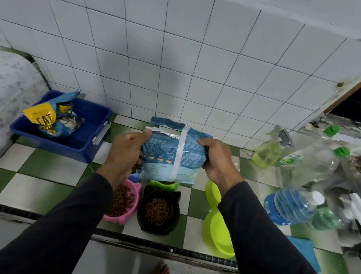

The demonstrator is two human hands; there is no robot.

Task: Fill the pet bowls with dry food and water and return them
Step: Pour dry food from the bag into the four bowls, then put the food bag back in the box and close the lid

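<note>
I hold a light blue bag of dry food [168, 155] above the bowls on the green and white tiled counter [35, 179]. My left hand [126, 151] grips its left edge and my right hand [215, 159] grips its right end. Under the bag a small green bowl [165, 184] and a blue bowl [134, 177] are mostly hidden. In front stand a pink bowl [123, 200] and a black bowl [158, 211], both with brown kibble. A lime green double bowl [217, 220] lies to the right, with nothing in it.
A blue bin [80, 139] with other cat food bags [53, 118] sits at the back left. Several plastic bottles stand at the right, among them a blue water bottle [288, 207] and a yellow spray bottle [267, 153]. A blue cloth [306, 250] lies near the counter's front edge.
</note>
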